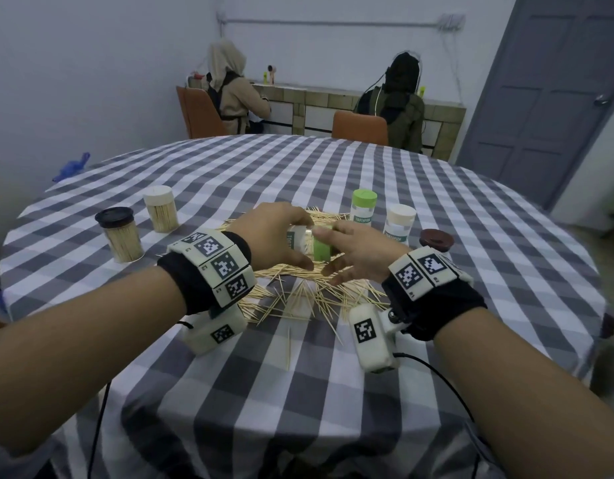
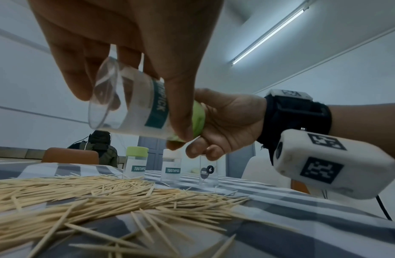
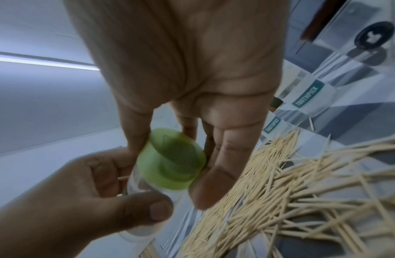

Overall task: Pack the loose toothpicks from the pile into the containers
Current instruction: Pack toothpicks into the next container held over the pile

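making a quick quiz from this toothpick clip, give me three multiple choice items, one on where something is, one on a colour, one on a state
1. Where does the black-lidded container full of toothpicks stand?
A. left of the pile
B. right of the pile
C. on a chair

2. What colour is the cap that the right hand grips?
A. red
B. green
C. blue

3. How is the clear container in the left hand held?
A. upright on the table
B. tipped sideways above the pile
C. buried in the pile

Answers: 1 A, the head view shows it left of the pile. 2 B, the right wrist view shows a green cap. 3 B, the left wrist view shows it lifted and tilted over the toothpicks.
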